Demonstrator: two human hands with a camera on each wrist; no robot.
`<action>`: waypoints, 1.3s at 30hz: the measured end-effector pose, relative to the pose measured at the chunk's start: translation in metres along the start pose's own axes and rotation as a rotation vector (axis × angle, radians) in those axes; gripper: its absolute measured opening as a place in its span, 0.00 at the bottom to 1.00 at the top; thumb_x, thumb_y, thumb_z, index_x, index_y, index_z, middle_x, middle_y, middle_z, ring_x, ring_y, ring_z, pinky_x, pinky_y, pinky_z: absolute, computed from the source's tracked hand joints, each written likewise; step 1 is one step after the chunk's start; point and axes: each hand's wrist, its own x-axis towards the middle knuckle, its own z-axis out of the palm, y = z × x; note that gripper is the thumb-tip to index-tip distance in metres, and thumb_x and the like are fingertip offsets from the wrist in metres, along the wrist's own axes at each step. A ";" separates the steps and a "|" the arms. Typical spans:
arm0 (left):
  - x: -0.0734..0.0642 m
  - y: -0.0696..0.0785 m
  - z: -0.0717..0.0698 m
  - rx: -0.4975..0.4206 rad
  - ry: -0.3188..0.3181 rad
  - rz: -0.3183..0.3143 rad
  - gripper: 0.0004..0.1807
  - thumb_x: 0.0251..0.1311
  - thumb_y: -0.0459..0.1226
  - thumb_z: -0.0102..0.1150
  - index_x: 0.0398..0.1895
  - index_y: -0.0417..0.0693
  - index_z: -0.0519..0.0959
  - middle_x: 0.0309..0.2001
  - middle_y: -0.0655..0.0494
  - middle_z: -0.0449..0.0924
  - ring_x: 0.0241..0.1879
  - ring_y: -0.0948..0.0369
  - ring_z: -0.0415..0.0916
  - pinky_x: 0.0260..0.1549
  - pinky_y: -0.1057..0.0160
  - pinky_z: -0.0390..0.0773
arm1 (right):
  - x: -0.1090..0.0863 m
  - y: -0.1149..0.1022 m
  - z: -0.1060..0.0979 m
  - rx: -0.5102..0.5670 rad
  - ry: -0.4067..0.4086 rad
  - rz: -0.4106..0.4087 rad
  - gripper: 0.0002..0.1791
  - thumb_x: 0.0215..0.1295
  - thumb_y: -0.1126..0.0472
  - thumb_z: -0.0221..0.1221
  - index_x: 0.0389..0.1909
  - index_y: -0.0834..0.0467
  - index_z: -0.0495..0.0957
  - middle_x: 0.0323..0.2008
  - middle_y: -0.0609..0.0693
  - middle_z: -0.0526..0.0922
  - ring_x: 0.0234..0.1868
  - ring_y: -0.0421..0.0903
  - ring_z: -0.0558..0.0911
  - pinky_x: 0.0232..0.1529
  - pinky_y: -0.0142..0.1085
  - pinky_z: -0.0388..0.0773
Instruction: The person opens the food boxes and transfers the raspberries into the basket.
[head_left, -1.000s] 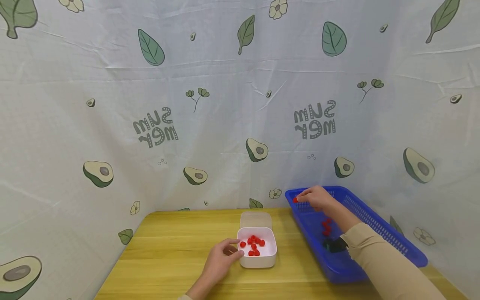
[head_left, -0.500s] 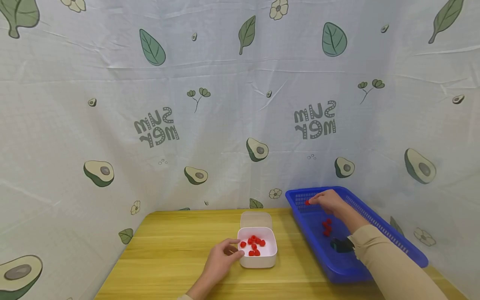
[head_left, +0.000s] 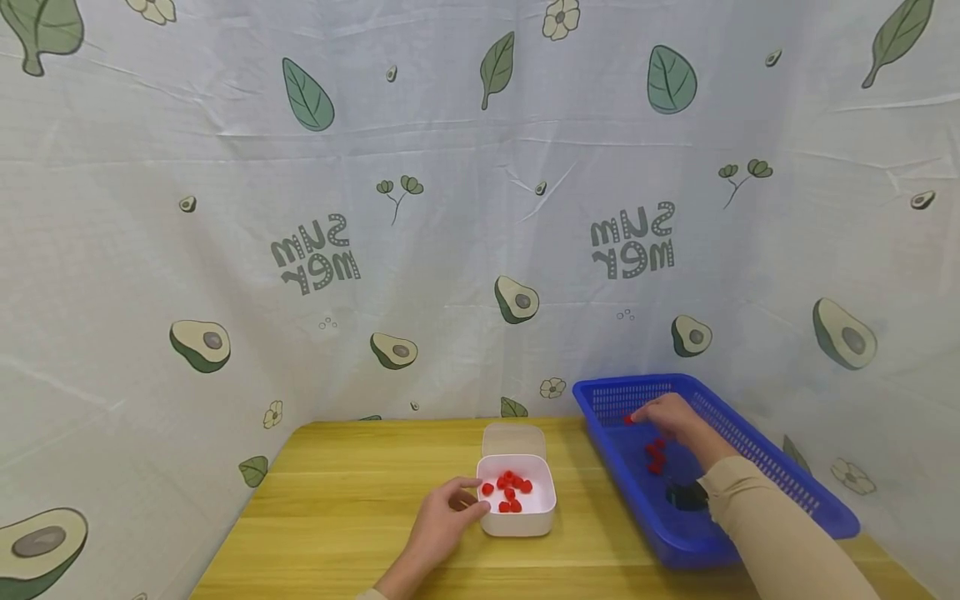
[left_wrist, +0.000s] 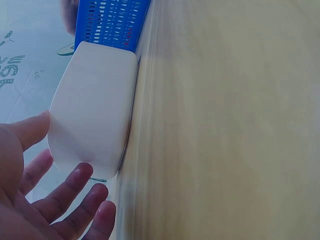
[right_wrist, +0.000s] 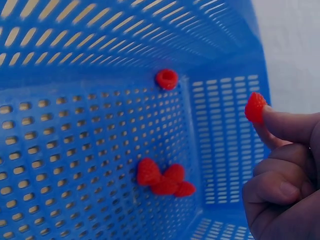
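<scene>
My right hand (head_left: 671, 417) pinches a red raspberry (right_wrist: 255, 107) between thumb and fingertip, over the far end of the blue basket (right_wrist: 227, 135); its other fingers are curled in. Below it in the basket lie a small cluster of raspberries (right_wrist: 162, 182) and a single raspberry (right_wrist: 166, 79) with its hollow end showing. At the left side of a white box (head_left: 517, 524), my left hand (head_left: 444, 517) touches the rim and front corner with relaxed, spread fingers. Several raspberries (head_left: 510, 493) lie inside this box, whose lid (head_left: 514, 439) is folded back.
Both containers stand on a yellow wood-grain table (head_left: 360, 475), the basket to the right of the box. A dark object (head_left: 686, 496) shows at my right wrist inside the basket. Behind hangs a white curtain (head_left: 450, 233) printed with avocados and leaves.
My right hand has moved right and slightly down over the basket, carrying the raspberry from the far left corner inward. The left hand and white box have stayed in place.
</scene>
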 end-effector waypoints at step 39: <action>0.002 0.002 0.000 0.007 -0.014 -0.018 0.20 0.61 0.44 0.69 0.56 0.53 0.82 0.39 0.59 0.82 0.39 0.59 0.75 0.34 0.64 0.77 | 0.007 0.001 0.007 -0.096 -0.022 0.017 0.22 0.57 0.64 0.65 0.17 0.53 0.60 0.18 0.45 0.62 0.17 0.39 0.59 0.20 0.33 0.65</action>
